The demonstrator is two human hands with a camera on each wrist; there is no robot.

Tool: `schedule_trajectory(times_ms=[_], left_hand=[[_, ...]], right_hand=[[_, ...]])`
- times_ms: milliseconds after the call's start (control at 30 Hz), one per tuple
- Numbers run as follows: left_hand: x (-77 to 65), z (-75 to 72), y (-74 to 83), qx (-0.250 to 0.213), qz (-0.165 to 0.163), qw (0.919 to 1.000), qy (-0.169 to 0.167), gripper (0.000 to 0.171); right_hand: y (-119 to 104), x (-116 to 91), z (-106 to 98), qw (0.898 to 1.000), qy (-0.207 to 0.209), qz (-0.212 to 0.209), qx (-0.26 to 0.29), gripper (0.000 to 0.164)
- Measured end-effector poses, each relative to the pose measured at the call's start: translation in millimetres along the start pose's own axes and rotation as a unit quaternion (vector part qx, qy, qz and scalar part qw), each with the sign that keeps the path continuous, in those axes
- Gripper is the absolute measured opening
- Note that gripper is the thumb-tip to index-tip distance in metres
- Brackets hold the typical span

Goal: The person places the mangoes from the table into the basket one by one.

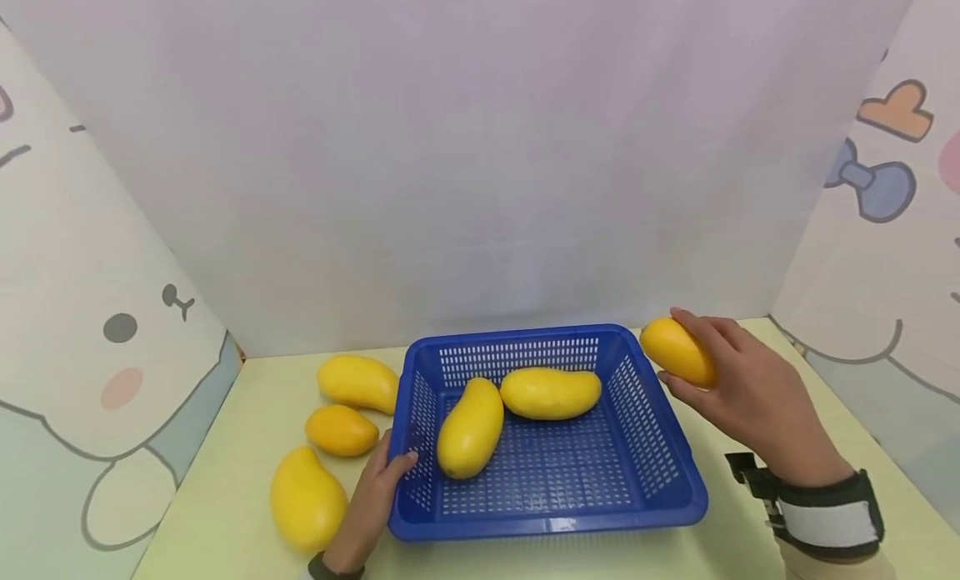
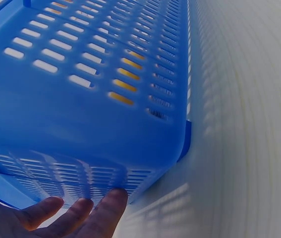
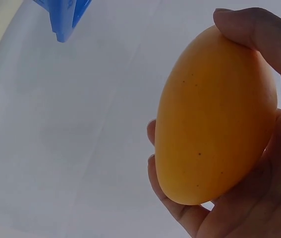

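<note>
In my right hand (image 1: 757,388) I grip an orange-yellow mango (image 1: 678,352), raised beside the right rim of a blue plastic basket (image 1: 551,526). The right wrist view shows the thumb at one end of this mango (image 3: 214,114) and fingers around its far side. My left hand (image 1: 372,492) holds the basket's left side, thumb over the rim and fingers against the outer wall. Inside the basket lie two large yellow mangoes, one upright-slanted mango (image 1: 471,430) at the left and one sideways mango (image 1: 551,394) at the back.
Left of the basket, on the pale yellow table (image 1: 217,480), lie a yellow mango (image 1: 357,382), a smaller orange mango (image 1: 342,430) and a large yellow mango (image 1: 306,498). A white wall (image 1: 480,188) stands behind; cartoon-printed panels (image 1: 97,313) flank both sides.
</note>
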State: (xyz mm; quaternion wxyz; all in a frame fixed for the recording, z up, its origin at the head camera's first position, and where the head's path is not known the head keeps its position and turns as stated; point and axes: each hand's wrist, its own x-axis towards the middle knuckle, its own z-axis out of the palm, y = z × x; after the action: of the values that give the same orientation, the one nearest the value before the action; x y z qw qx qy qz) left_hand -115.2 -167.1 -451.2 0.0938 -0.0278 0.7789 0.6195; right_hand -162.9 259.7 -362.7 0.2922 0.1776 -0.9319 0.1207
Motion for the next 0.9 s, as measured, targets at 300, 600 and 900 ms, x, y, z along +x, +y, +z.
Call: schedule_trajectory(times_ms=[300,600,900], left_hand=[[0.1,-0.8,-1.5,0.002,0.0,1.0,0.002,0.052],[0.2,-0.9,-2.6,-0.001,0.003,1.0,0.002,0.052],[0.5,-0.2,-1.9,-0.004,0.007,1.0,-0.003,0.051]], right_hand=[[-9.6,1.4,-2.2,1.0,-0.008,-0.012,0.005,0.085],[-17.9,1.1,-1.8,0.999,-0.003,-0.028,0.016,0.085],[-23.3,2.0,-0.8,0.999,-0.006,-0.046,0.021,0.085]])
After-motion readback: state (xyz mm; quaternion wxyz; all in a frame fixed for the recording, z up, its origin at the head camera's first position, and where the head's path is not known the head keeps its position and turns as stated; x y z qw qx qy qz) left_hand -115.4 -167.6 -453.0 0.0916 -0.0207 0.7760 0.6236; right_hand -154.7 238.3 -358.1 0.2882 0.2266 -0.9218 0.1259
